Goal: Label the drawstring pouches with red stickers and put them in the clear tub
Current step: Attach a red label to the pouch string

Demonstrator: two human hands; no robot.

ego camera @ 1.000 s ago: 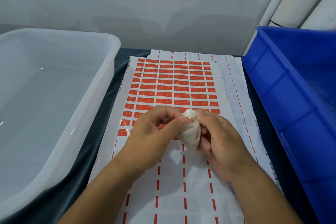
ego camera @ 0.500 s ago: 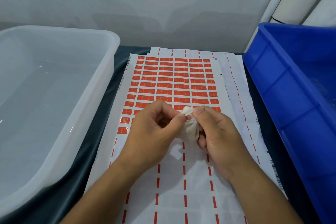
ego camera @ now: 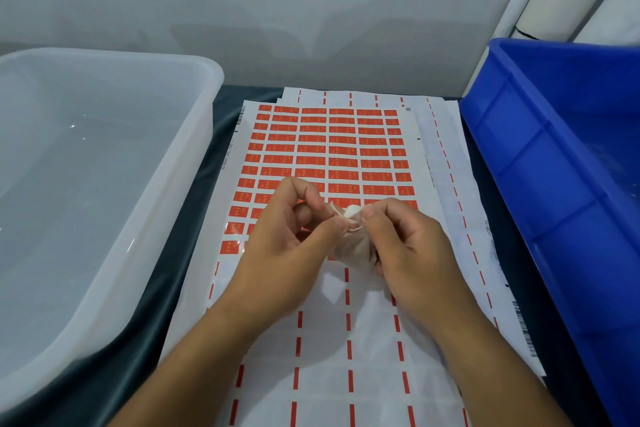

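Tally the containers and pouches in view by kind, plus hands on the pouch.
Clear tub: 1
Blue bin: 1
Pouch: 1
Hands holding the pouch: 2, left hand and right hand
Total: 5

Head camera, looking forward and down over the desk

The single wide-angle view sits above the near edge of the desk and faces its far edge and the wall. It is close: both forearms enter from the bottom, the clear tub fills the left side, the blue bin the right. No second view shares the scene.
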